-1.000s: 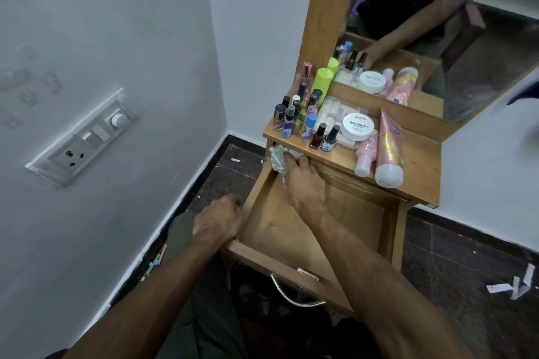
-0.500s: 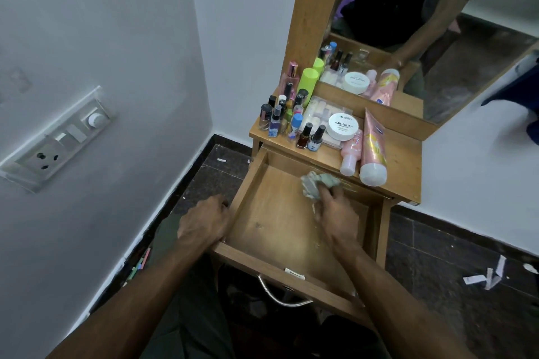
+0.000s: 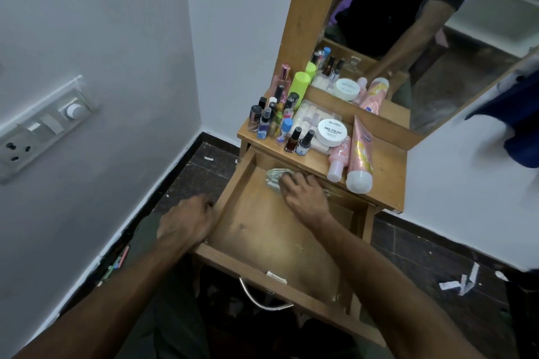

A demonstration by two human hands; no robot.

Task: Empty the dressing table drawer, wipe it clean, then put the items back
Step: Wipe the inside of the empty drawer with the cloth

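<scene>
The wooden dressing table (image 3: pixel 388 181) stands right of centre in the frame, its top crowded with nail polish bottles (image 3: pixel 291 140) at the left, a green cylinder (image 3: pixel 300 83) behind them, a white jar (image 3: pixel 332 132) on a clear plastic box (image 3: pixel 306 118), and two pink tubes (image 3: pixel 360 154) lying toward the right. Its open drawer (image 3: pixel 262 230) at lower centre holds a crumpled cloth (image 3: pixel 274 176) at its back edge. Paper scraps (image 3: pixel 463 280) lie on the dark floor (image 3: pixel 423 256) at lower right.

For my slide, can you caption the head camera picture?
Right hand wipes the empty drawer with a cloth; left hand steadies it.
</scene>
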